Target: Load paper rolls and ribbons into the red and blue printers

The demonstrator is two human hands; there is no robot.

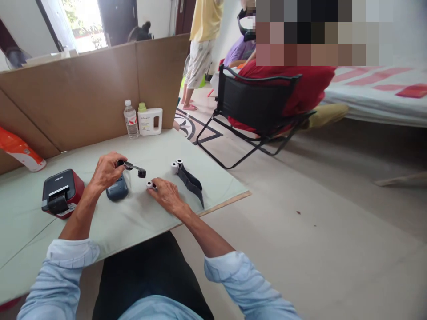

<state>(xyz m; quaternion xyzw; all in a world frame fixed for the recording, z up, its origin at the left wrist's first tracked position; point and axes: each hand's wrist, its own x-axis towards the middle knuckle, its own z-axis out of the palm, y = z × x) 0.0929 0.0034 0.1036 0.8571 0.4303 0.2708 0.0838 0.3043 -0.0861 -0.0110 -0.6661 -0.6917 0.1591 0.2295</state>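
My left hand (106, 171) is closed around a thin dark strip with a small black block at its end (135, 168), held just above the pale green tabletop (30, 213). Under it lies a small dark blue device (117, 191). My right hand (166, 194) rests on the table with its fingers closed on a small white paper roll (150, 184). Two more white rolls (176, 166) stand a little further right, beside a long black strap-like piece (191, 183).
A red and black label printer (62, 192) sits at the left. A water bottle (130, 119) and a white jug (150, 120) stand against the cardboard wall (83, 93). An orange and white object (20, 150) lies far left. Beyond the table edge are a folding chair (256, 106) and other people.
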